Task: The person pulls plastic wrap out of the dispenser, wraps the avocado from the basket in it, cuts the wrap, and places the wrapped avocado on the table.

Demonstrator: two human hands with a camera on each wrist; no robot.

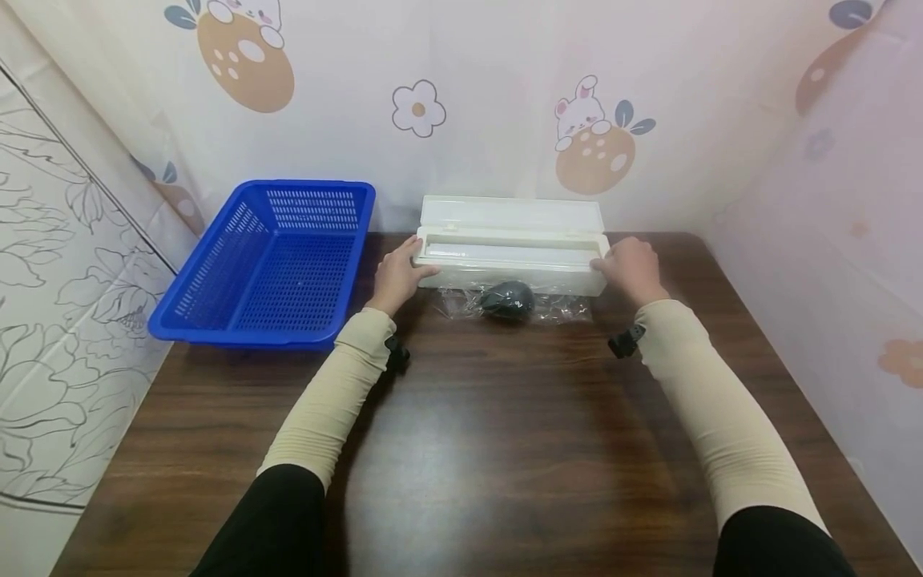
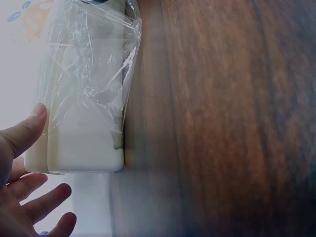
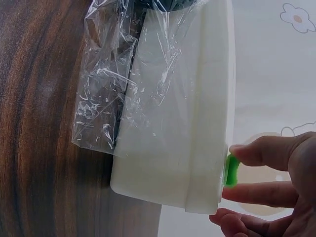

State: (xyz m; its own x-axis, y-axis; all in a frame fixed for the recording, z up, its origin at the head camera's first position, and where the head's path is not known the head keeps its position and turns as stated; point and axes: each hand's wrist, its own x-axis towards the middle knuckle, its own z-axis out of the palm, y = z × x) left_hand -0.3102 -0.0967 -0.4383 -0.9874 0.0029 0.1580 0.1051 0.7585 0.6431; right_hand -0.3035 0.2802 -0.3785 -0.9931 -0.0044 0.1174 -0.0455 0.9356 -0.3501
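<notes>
A white cling film dispenser (image 1: pixel 461 276) stands at the back of the table with its lid (image 1: pixel 512 215) raised. Clear film (image 3: pixel 106 94) hangs down its front onto the tabletop. A dark green, avocado-like object (image 1: pixel 508 300) lies at the front of the box, with film around it; how far it is wrapped cannot be told. My left hand (image 1: pixel 397 276) holds the dispenser's left end between thumb and index finger, other fingers spread. At the right end, my right hand (image 1: pixel 634 268) pinches a small green slide cutter (image 3: pixel 231 170) on the dispenser's top edge.
To the left stands a blue plastic basket (image 1: pixel 162 324) with slotted sides. The dark wooden table (image 1: pixel 490 465) reaches back to a patterned curtain (image 1: pixel 490 96). More patterned cloth hangs at both sides.
</notes>
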